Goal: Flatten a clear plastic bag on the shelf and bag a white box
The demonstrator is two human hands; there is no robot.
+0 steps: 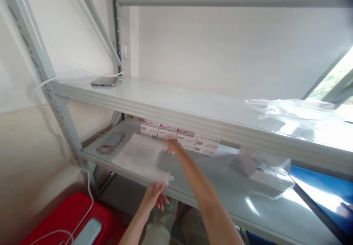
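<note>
Nearest to us, our two bare forearms rise from the bottom edge toward the lower shelf (209, 201) of a grey metal rack, and we place everything else against that shelf. Our left hand (154, 197) is at the shelf's front edge, just under the near corner of a flat white bag (140, 156) that lies on the shelf and overhangs the edge a little; the fingers are loosely curled and the thumb side meets the bag's corner, though we cannot tell whether it truly pinches it. Our right hand (172, 145) reaches further in over the shelf and rests at the far right edge of the same bag, fingers drawn together; whether they grip the bag is hidden from us.

So the bag lies between our hands, left of the right hand and above the left one.

Behind the bag, at the back of the shelf, a row of white and pink boxes (179, 138) stands just beyond the right hand. At the shelf's left end lies a blurred item (110, 142). Toward its right lies a wrapped stack of white packs (264, 167).

Above the shelf, the upper shelf (176, 105) carries a phone (104, 82) with a white cable (68, 75) and a clear plastic bag (289, 107). Below the shelf, on the left, is a red crate (68, 215).
</note>
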